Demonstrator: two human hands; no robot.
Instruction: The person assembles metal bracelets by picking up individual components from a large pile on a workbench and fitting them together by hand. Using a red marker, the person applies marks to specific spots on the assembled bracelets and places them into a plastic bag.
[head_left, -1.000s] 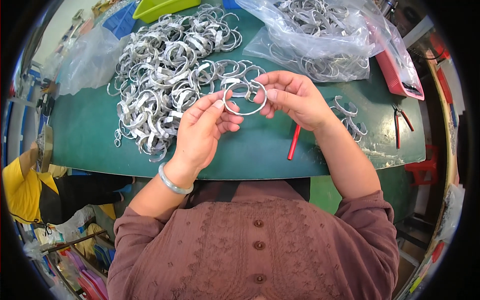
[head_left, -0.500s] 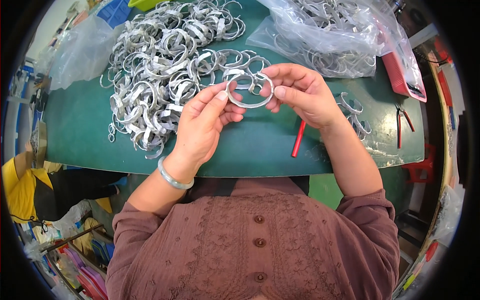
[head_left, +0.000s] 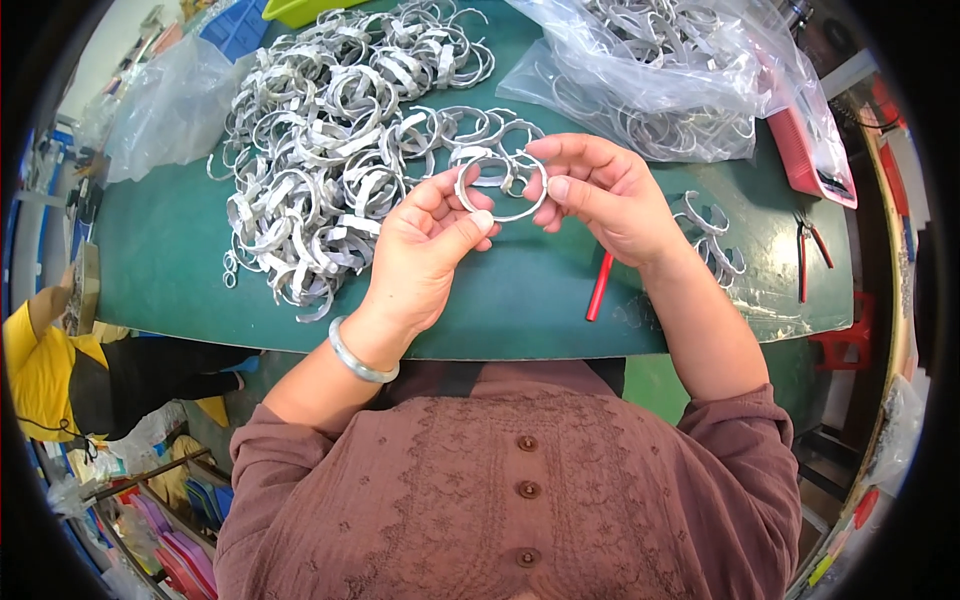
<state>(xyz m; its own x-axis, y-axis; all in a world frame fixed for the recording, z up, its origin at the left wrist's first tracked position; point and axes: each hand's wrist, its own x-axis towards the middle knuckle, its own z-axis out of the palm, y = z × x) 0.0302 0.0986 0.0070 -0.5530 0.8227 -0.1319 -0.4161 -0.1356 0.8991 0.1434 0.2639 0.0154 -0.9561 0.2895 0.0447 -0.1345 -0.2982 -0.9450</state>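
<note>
Between my hands, above the green table, I hold up a grey metal ring (head_left: 503, 217), round like a bangle. My left hand (head_left: 432, 243) grips its left side, the thumb lying on the lower left rim and the fingers behind. The thumb and fingers of my right hand (head_left: 605, 200) pinch its right edge. Just beyond, several more grey rings (head_left: 470, 125) lie on the table, joining a big heap of such rings (head_left: 320, 150) to the left. Below my right hand lies a red rod-like tool (head_left: 599, 288), its upper end hidden by the hand.
The green table (head_left: 500, 300) curves around me. A clear plastic bag of rings (head_left: 660, 100) lies at the far right, beside a pink basket (head_left: 800, 155). Loose ring pieces (head_left: 712, 235) and red-handled pliers (head_left: 808, 255) lie to the right. At left, another person's yellow sleeve (head_left: 40, 375) shows.
My left thumb has slid from the ring's upper left side down to its lower left rim. The left wrist has shifted slightly right. The right hand keeps its pinch.
</note>
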